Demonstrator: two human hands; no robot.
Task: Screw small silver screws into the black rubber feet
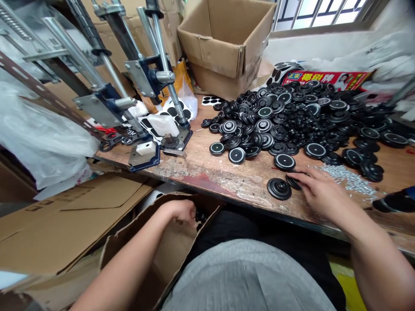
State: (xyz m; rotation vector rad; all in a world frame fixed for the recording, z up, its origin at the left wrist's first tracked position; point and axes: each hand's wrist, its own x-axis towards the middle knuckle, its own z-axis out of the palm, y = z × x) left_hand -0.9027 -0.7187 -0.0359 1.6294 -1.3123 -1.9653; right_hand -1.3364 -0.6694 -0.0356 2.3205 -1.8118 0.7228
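Observation:
My left hand (184, 211) reaches down into an open cardboard box (175, 246) beside my lap. Its fingers are curled closed, and whatever they hold is hidden; small black parts (200, 217) show just past them. On the bench, my right hand (319, 188) grips the edge of a black stepped disc (293, 180) between thumb and fingers. Touching or nearly touching it on the left lies another black stepped disc (279, 188), flat with its ridged side up. Just behind them is a black disc with a pale ring (284, 162).
A large heap of black discs (259, 116) covers the bench's back right. Small silver screws or pins (352, 181) lie scattered right of my hand. Two hand presses (145, 151) stand at the left. An open carton (223, 47) stands behind, near a red printed box (327, 79).

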